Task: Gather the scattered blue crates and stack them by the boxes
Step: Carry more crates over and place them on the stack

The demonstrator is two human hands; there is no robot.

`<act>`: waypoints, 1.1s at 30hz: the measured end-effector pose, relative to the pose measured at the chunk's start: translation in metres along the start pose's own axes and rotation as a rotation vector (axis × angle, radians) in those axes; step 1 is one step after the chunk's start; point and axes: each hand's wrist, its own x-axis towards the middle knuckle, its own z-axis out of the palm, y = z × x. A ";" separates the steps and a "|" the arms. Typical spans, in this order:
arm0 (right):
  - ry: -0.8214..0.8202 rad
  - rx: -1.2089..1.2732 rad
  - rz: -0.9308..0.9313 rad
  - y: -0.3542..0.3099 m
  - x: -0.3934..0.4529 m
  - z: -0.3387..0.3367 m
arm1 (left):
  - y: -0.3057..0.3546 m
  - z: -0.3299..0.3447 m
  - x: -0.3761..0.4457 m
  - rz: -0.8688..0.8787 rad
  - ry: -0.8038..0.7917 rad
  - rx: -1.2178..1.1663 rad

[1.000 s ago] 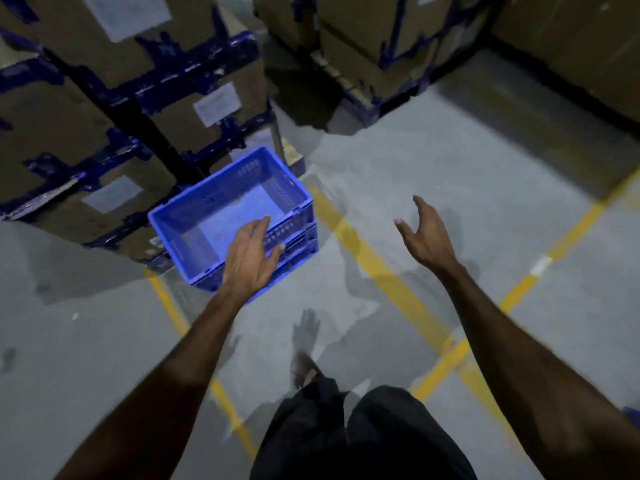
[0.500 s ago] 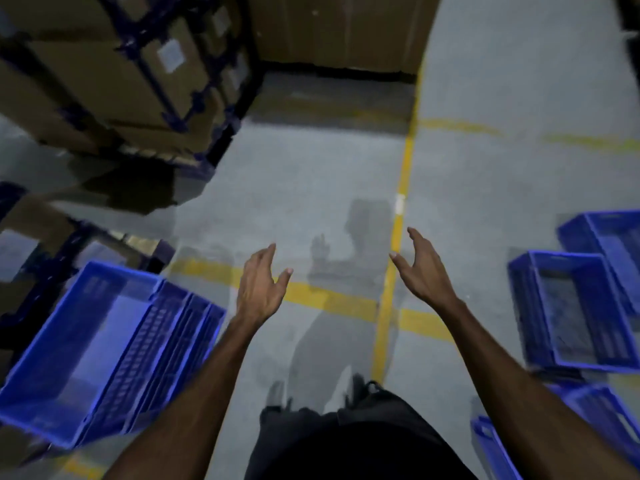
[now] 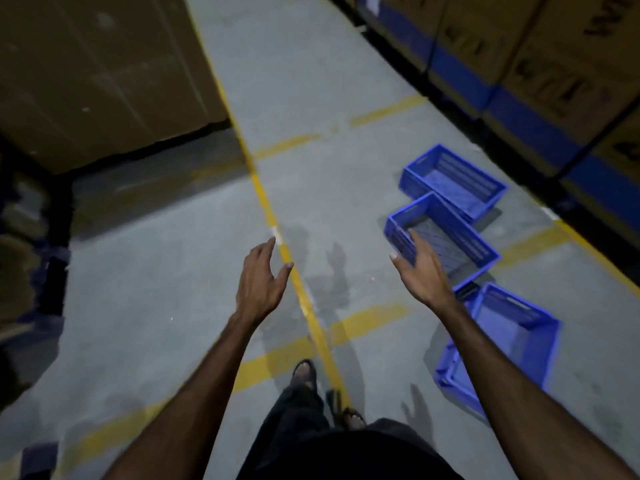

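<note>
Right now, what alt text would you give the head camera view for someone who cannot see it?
A person's empty left hand and right hand reach forward, fingers open, over a grey floor with yellow lines. Three blue crates lie scattered on the floor to the right. Cardboard boxes stand on both sides of the aisle.

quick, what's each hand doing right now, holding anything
Left hand: open, fingers relaxed, holding nothing.
Right hand: open, holding nothing, raised in front of the middle blue plastic crate on the floor.
</note>
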 end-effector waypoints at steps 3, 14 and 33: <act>0.073 0.026 0.107 0.019 0.007 -0.020 | 0.023 0.018 0.045 0.081 -0.066 -0.028; 0.305 0.078 0.327 0.023 0.057 -0.050 | 0.086 0.059 0.203 0.343 -0.256 -0.056; 0.441 0.113 0.418 0.061 0.211 -0.112 | 0.168 0.137 0.368 0.402 -0.307 -0.053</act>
